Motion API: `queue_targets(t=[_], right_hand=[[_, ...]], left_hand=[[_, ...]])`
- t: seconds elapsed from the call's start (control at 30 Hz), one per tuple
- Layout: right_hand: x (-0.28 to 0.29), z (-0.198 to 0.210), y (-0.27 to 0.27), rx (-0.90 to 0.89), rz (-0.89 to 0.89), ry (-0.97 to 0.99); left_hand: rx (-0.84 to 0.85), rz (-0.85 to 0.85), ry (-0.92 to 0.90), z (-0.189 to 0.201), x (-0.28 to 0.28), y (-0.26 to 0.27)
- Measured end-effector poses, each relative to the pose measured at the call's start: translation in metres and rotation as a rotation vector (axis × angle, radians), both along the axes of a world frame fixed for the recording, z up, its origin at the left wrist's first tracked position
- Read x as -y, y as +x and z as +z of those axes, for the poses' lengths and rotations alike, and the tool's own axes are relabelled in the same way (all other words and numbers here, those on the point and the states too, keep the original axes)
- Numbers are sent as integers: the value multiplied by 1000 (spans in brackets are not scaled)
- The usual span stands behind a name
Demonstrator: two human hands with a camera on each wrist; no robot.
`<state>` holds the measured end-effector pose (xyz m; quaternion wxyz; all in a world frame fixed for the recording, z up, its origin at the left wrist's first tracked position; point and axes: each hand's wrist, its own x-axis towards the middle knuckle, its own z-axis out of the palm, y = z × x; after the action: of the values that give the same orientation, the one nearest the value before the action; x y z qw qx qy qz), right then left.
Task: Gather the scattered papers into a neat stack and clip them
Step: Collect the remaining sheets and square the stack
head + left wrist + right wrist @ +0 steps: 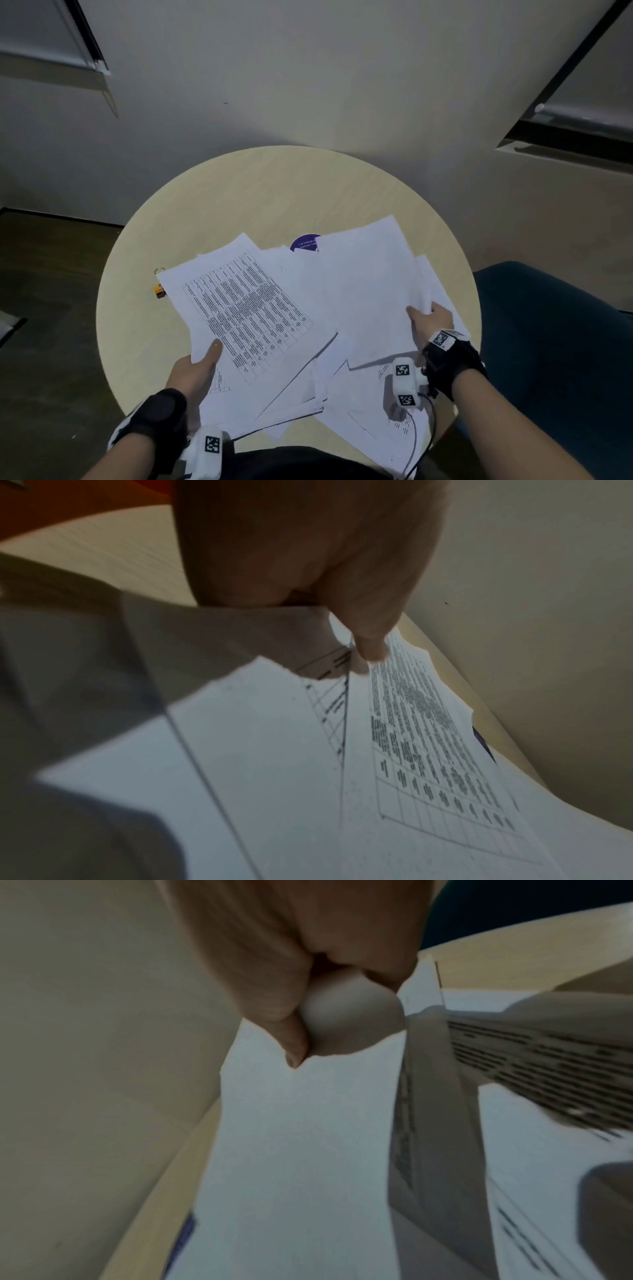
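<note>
Papers: loose white printed sheets point(308, 308) lie fanned across the near half of the round pale wooden worktop point(239, 192), some hanging over its near edge; nothing is squared up yet.
Left-hand sheet: a white page with a printed table point(246, 308), lifted near the left side of the worktop.
Left grip: the left hand point(195, 370) pinches that page at its near corner – thumb on top, fingers hidden beneath.
Right grip: the right hand point(430, 322) is clamped on the near edge of a blank white sheaf point(370, 274) near the right edge, thumb over it.
Clip: a small orange-and-black binder clip point(159, 290) sits near the left edge, just beside the table page, untouched.
Risk – slide-off: overhanging sheets may slip off the near edge if the pile is dragged.
Risk – creasing: corner pinches could bend pages as the two bundles merge.
Risk – clip: sweeping paper could bury or knock it.
</note>
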<state>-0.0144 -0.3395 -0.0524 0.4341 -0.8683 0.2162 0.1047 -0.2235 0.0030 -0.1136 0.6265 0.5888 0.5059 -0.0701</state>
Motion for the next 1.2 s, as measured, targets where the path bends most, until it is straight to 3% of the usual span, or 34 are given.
queue_targets(t=[0.1, 0.27, 0.33, 0.43, 0.57, 0.77, 0.83, 0.93, 1.2], right_hand=[[6, 20, 7, -70, 4, 33], [-13, 13, -17, -450, 442, -169], [-25, -15, -27, -425, 491, -173], [-32, -87, -27, -348, 418, -112], [-70, -27, -58, -379, 371, -64], [-72, -3, -67, -455, 324, 41], [-75, -2, -65, -412, 356, 63], [-72, -3, -59, -264, 388, -60], [-51, 47, -37, 193, -11, -160]], left_hand=[[-19, -118, 58, 9, 2, -3], [-2, -234, 30, 18, -3, -7], [45, -291, -32, 22, -5, -14], [153, -337, -108, 23, -4, -23], [128, -175, -85, 28, -1, -33], [99, -53, -79, 31, -6, -36], [84, -62, -67, 31, -8, -36], [64, -75, -63, 29, -16, -36], [16, -73, -7, 33, -41, -21]])
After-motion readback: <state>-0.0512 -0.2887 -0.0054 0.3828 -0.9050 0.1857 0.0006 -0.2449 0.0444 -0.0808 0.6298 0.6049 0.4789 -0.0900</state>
